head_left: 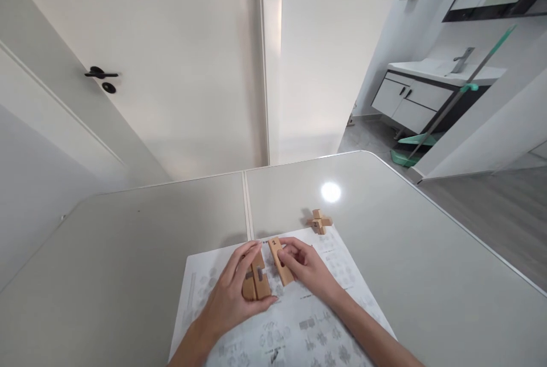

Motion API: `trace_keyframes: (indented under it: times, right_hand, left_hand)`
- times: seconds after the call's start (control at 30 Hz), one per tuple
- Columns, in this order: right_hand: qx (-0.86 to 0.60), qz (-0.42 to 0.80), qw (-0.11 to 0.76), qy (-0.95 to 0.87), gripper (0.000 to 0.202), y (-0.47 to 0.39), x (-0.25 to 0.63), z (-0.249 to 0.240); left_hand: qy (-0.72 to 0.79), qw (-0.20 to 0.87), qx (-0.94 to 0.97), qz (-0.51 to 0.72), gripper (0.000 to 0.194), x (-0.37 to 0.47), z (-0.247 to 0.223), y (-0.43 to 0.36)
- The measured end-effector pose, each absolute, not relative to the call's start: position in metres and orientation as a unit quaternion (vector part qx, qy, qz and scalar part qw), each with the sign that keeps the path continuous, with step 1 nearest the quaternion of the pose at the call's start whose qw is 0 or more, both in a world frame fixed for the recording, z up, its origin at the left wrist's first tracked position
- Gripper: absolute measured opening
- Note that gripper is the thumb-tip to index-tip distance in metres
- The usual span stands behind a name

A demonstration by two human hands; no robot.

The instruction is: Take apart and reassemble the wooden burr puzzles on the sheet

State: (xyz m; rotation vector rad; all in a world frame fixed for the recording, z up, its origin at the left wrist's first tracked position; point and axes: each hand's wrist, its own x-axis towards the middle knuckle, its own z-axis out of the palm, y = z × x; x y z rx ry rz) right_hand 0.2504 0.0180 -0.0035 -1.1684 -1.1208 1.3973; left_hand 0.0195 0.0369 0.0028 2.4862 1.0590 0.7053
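Note:
My left hand (pixel 233 284) is closed around notched wooden puzzle pieces (pixel 258 281), which lie side by side with dark gaps between them. Between the thumb and fingers of my right hand (pixel 305 264) is a single wooden puzzle piece (pixel 280 267), marked "2" at its upper end. That piece is tilted and stands slightly apart from the ones on the left. Both hands are over a printed sheet (pixel 239 338) with rows of small diagrams. Just past the sheet's upper right corner sits an assembled cross-shaped wooden puzzle (pixel 319 221), also bearing a number.
The pale table (pixel 128 264) has a seam (pixel 247 202) running away from me and a bright light reflection. Beyond its far edge is a door with a black handle (pixel 101 73). At right stand a sink cabinet (pixel 414 96) and a green dustpan (pixel 405 157).

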Motion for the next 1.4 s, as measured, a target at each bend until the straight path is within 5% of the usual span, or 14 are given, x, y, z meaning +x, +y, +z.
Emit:
trace_keyframes:
  times: [0.63, 0.93, 1.1, 1.4]
  right_hand:
    - [-0.501, 0.593, 0.48, -0.408, 0.049, 0.02, 0.245, 0.0]
    - [-0.458, 0.629, 0.487, -0.397, 0.047, 0.014, 0.243, 0.002]
    - [-0.467, 0.605, 0.49, -0.419, 0.047, 0.014, 0.243, 0.006]
    - [-0.475, 0.593, 0.487, -0.43, 0.045, 0.011, 0.241, 0.003]
  left_hand:
    - [0.337, 0.111, 0.912, 0.206, 0.1, 0.009, 0.002, 0.041]
    - [0.444, 0.021, 0.85, 0.283, 0.009, 0.024, 0.008, 0.046]
    - [0.492, 0.022, 0.85, 0.187, 0.03, 0.019, 0.012, 0.047]
    - [0.535, 0.077, 0.831, 0.133, 0.03, 0.005, 0.015, 0.033]
